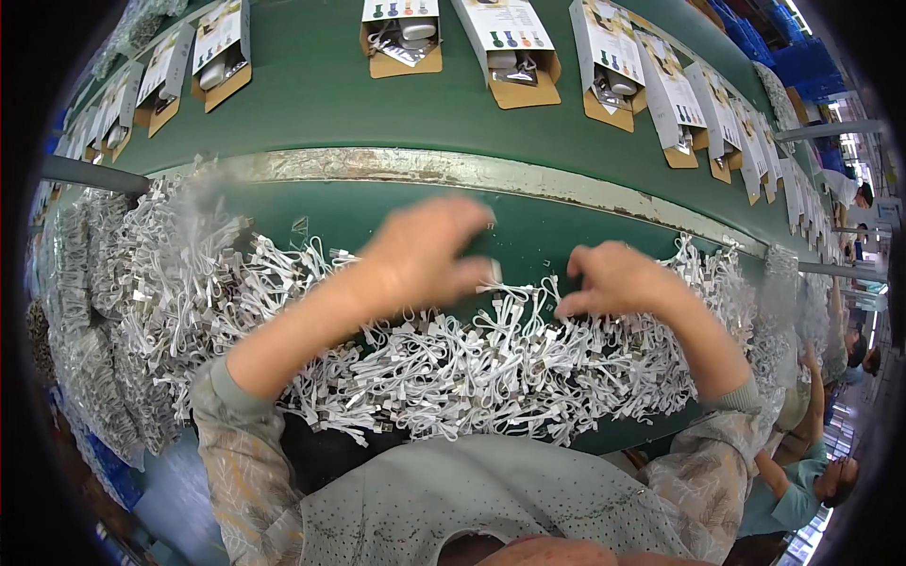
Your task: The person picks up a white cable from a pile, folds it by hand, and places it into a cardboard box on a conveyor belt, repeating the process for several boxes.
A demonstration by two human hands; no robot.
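I have the left hand (420,250) just off centre toward eleven o'clock, blurred, its thumb and fingers apart and pointing to three. Something pale shows by its thumb tip; from here I can't tell whether that is a cable end or whether the hand holds it. My right hand (623,278) sits at three o'clock, bent toward nine, with a gap between thumb and forefinger; I see nothing clamped in it. A few white cables (444,368) stand up between the two hands, nearest the right one. The rest lie bundled in a tangled heap around six o'clock, spreading up past nine and toward three on the green table (377,203). Clear plastic bags (99,387) are piled from nine to eight. Beyond a chipped metal rail (396,162) at twelve, open boxes (613,42) line a green belt (311,94) from ten to two. At four I see a co-worker (797,500) in a teal shirt.
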